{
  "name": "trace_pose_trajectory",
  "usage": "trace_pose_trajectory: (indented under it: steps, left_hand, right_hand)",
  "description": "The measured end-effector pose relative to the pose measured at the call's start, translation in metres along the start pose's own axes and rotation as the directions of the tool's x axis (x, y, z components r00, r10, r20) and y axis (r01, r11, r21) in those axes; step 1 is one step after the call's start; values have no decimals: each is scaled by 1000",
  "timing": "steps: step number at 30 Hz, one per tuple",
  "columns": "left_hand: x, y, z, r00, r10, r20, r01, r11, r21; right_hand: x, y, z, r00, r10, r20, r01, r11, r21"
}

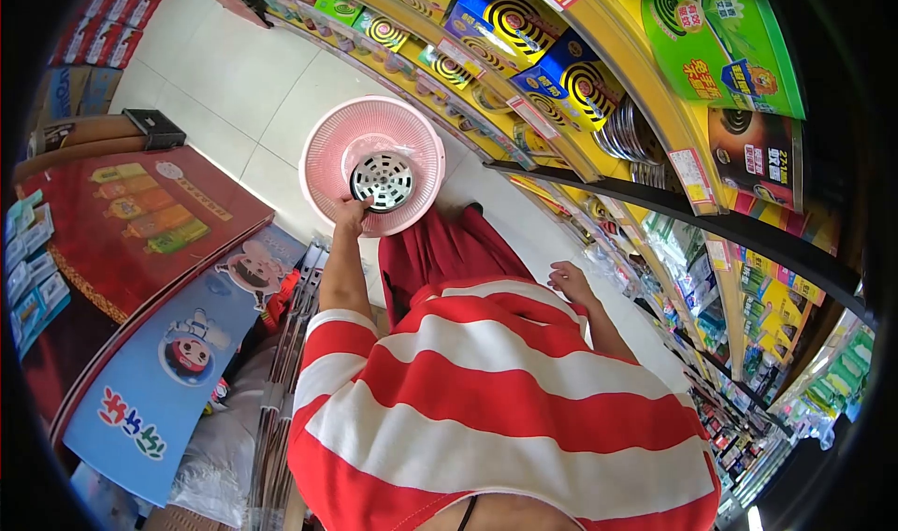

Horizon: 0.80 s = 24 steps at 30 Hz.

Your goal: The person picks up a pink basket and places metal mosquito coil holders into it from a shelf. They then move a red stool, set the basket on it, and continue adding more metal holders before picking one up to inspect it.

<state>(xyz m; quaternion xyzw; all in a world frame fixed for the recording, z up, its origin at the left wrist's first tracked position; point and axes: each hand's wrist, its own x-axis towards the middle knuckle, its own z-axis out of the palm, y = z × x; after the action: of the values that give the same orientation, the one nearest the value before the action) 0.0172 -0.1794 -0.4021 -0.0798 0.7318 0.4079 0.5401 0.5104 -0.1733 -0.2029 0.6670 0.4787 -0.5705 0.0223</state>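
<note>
My left hand (352,215) reaches over the near left rim of a pink plastic basket (323,160), its fingers closed on the edge of a round slotted metal tin (383,181). The tin lies inside the basket, towards its right side. The basket is in front of my dark red trousers, above the pale floor. My right hand (572,281) is at my right side, away from the basket, with its fingers apart and nothing in them.
Shelves with blue coil boxes (568,80), a green pack (725,44) and stacked metal tins (629,136) curve along the right. On the left stand a red display box (140,222) and a blue panel (178,363). Red packs (112,16) are stacked at the upper left.
</note>
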Motion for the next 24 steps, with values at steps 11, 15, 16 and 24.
trace_pose_trajectory:
  steps: [11,15,16,24]
  left_hand:
    - [-79,-13,-19,975,210,78,-176,932,-316]
    - [-143,8,-6,924,318,214,-240,916,-323]
    - [-161,17,3,894,361,266,-269,907,-324]
    - [-298,79,104,740,409,534,-328,913,-243]
  right_hand:
    - [13,-29,-20,971,-235,-53,227,966,-120]
    - [10,-67,-20,935,-353,-47,350,935,-56]
    - [10,-78,-20,921,-388,-42,388,922,-20]
    - [-24,-178,-24,665,-733,-142,744,632,218]
